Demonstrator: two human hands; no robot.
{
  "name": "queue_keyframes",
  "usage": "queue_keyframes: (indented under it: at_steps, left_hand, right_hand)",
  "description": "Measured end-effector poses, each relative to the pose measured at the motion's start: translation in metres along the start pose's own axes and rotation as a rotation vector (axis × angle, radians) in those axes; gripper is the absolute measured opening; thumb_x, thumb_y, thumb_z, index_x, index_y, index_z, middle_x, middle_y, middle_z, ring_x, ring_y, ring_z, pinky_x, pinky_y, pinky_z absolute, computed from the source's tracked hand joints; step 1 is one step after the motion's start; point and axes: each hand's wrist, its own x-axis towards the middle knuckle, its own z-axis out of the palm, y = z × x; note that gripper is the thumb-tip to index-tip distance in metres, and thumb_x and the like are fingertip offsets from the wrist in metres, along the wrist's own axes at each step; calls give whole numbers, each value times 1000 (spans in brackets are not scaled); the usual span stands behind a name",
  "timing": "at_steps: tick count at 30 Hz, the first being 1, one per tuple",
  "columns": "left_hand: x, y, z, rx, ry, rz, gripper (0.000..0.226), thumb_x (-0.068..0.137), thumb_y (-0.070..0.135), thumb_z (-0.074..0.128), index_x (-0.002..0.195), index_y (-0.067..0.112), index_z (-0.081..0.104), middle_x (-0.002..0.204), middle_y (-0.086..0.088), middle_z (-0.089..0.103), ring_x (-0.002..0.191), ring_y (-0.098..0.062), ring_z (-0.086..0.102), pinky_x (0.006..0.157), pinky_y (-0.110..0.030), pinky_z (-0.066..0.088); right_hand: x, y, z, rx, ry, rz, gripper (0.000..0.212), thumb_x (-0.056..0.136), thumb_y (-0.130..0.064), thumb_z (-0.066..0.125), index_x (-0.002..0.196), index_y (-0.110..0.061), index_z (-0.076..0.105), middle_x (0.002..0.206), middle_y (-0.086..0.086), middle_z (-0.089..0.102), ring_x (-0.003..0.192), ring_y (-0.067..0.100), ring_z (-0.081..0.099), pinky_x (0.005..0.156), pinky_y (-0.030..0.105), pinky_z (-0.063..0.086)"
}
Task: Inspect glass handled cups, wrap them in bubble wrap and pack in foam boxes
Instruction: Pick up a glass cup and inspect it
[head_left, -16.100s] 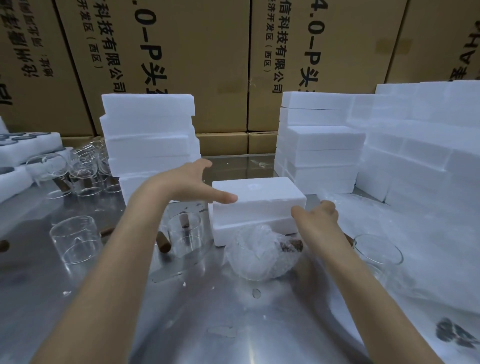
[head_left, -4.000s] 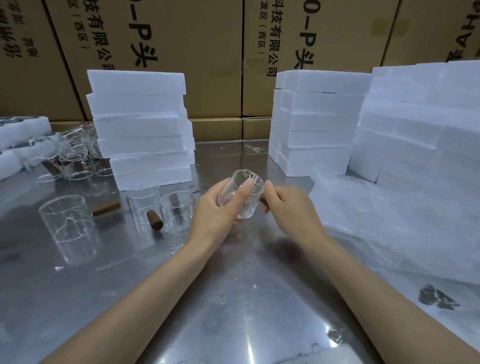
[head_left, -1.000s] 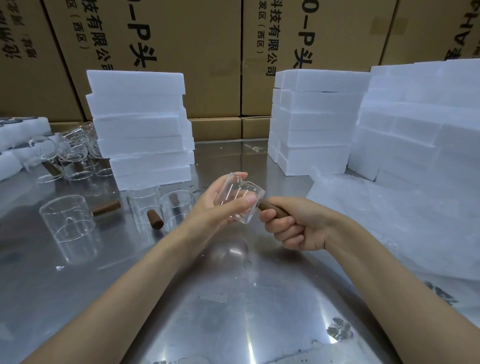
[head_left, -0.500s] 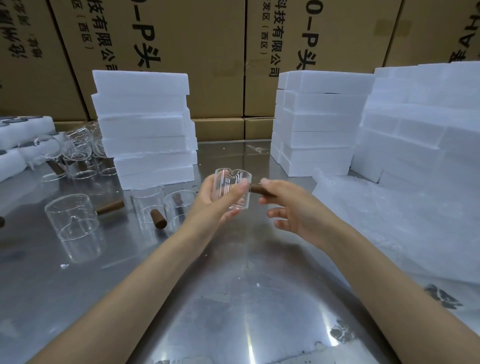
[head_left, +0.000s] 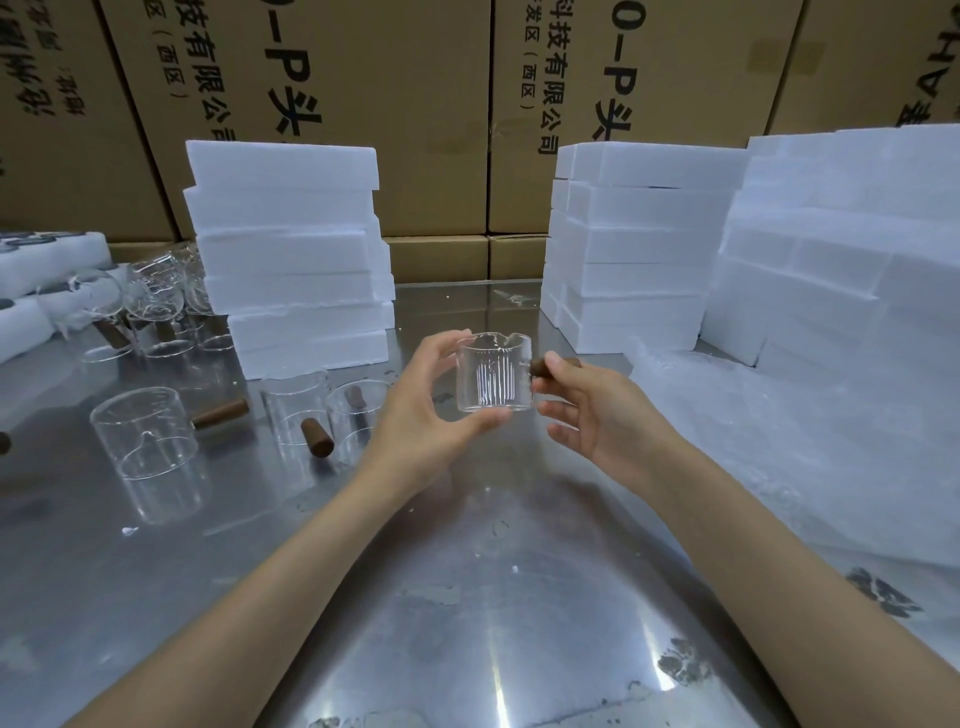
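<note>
Clear glass with a ribbed wall, the cup (head_left: 493, 373) is held upright in the air above the middle of the steel counter (head_left: 467, 597), spout notch at its far rim. The left hand (head_left: 431, 410) cradles it, fingers curled behind the wall and thumb under the base. The right hand (head_left: 597, 410) pinches the brown wooden handle (head_left: 545, 367) between thumb and forefinger, its other fingers loosely spread below.

Left of the hands stand three more cups (head_left: 148, 441) on the counter, two of them close together just in front of a stack of foam boxes (head_left: 291, 260). Further glassware (head_left: 150, 312) crowds the far left edge beside foam trays (head_left: 31, 291). A second foam stack (head_left: 634, 239) rises behind and to the right, and a taller wall of foam (head_left: 852, 234) fills the right side. Bubble wrap (head_left: 805, 457) spreads over the counter's right part, its near edge just beside the right forearm. Bare steel lies between the two arms, toward the near edge. Cardboard cartons (head_left: 363, 104) close the back.
</note>
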Motion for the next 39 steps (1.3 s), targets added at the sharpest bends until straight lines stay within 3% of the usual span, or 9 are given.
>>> queue_keyframes:
  at_steps: [5, 9, 15, 23, 26, 30, 33, 36, 39]
  left_hand:
    - [-3, 12, 0, 189, 114, 181, 64, 72, 26, 84, 128, 20, 54, 122, 7, 57, 115, -3, 51, 97, -9, 36]
    - [-4, 16, 2, 279, 103, 255, 69, 75, 29, 81, 136, 20, 51, 115, 3, 49, 109, -10, 49, 93, -11, 38]
    - [-2, 10, 1, 252, 15, 261, 92, 72, 33, 82, 146, 22, 27, 137, 0, 42, 129, -11, 41, 108, -19, 32]
    - [-4, 7, 1, 301, 118, 231, 60, 76, 31, 80, 127, 14, 52, 121, 6, 59, 110, -17, 57, 95, -39, 47]
    - [-3, 7, -1, 357, 133, 282, 59, 75, 25, 81, 127, 15, 55, 119, 3, 62, 108, -15, 57, 95, -42, 47]
    - [-6, 6, 1, 467, 125, 302, 71, 74, 19, 80, 137, 17, 49, 116, 0, 61, 109, -19, 56, 110, -51, 32]
    - [-7, 10, 2, 412, 164, 314, 86, 73, 25, 81, 144, 19, 33, 126, 2, 57, 118, -10, 50, 116, -44, 19]
    - [-5, 16, 2, 348, 228, 332, 95, 73, 34, 81, 146, 9, 26, 136, -3, 49, 126, -12, 42, 110, -59, 28]
    - [-6, 19, 5, 312, 201, 337, 95, 72, 37, 80, 145, 5, 27, 139, -4, 46, 128, -12, 39, 105, -62, 33]
  right_hand:
    - [1, 7, 4, -63, -36, 3, 65, 80, -53, 61, 132, -19, 43, 116, 2, 65, 93, 12, 67, 74, 27, 54]
    - [0, 16, 11, -142, -116, -69, 97, 56, -59, 75, 135, -30, 26, 99, -15, 69, 95, 2, 66, 79, 30, 53]
    - [1, 14, 11, 17, -74, -89, 82, 56, -38, 78, 126, -18, 40, 103, -1, 68, 87, 10, 69, 74, 26, 55]
    - [1, 7, 9, 41, -194, -26, 79, 65, -37, 69, 135, -13, 40, 123, 8, 63, 103, 18, 62, 98, 38, 44]
    - [-1, 10, 10, -109, -148, -91, 65, 68, -46, 73, 122, -28, 42, 120, -4, 62, 105, 7, 61, 95, 35, 47]
    - [-3, 16, 17, -399, 2, -236, 75, 65, -47, 76, 125, -29, 35, 115, -10, 51, 99, 2, 59, 81, 24, 51]
    - [0, 14, 15, -279, 54, -214, 53, 78, -38, 71, 120, -22, 43, 117, -3, 57, 103, 8, 60, 87, 31, 51]
    - [2, 9, 11, -90, 8, -103, 29, 88, -37, 57, 110, -19, 54, 112, 4, 68, 98, 11, 63, 90, 34, 47]
    - [1, 7, 9, 1, -66, -46, 34, 89, -40, 48, 111, -17, 58, 106, 1, 72, 95, 12, 64, 87, 31, 48]
